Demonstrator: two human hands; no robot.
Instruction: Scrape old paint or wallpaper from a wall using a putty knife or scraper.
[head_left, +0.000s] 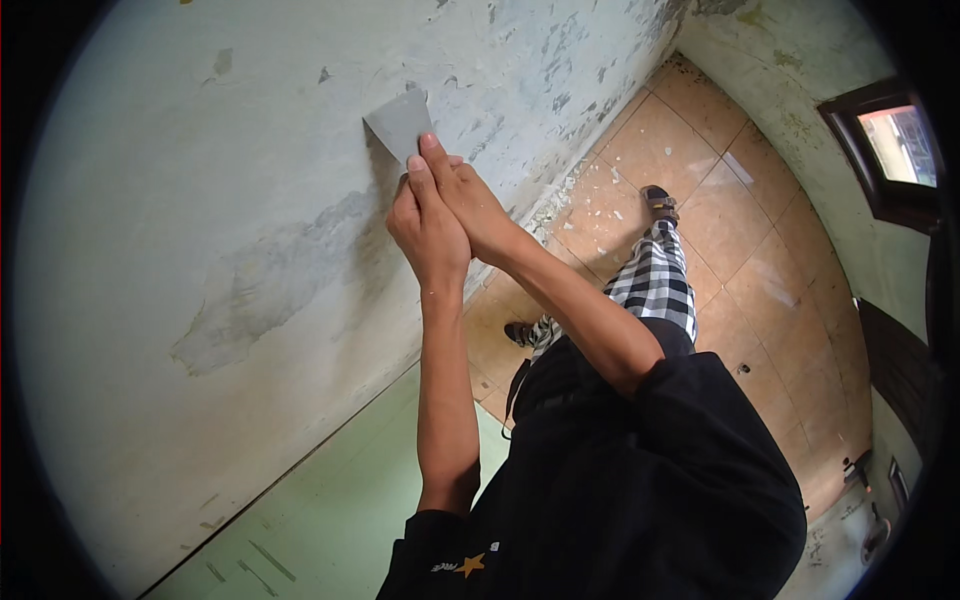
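Note:
Both my hands are wrapped around the handle of a scraper, whose flat grey blade (400, 122) meets the painted wall (187, 165). My left hand (431, 229) grips from the lower left, its thumb lying along the tool. Pressed against it, my right hand (471, 201) holds on from the other side with its thumb near the blade. The handle is hidden under my fingers. Around the blade the white paint is flaking, with grey spots showing through. A larger bare patch (259, 289) of grey plaster with a ragged edge lies lower left of the blade.
Paint chips (592, 202) are scattered over the orange floor tiles (727, 225) along the wall's foot. My sandalled foot (660, 204) stands beside them. A dark-framed window (892, 146) is set in the wall at right. A pale green surface (300, 517) borders the wall at lower left.

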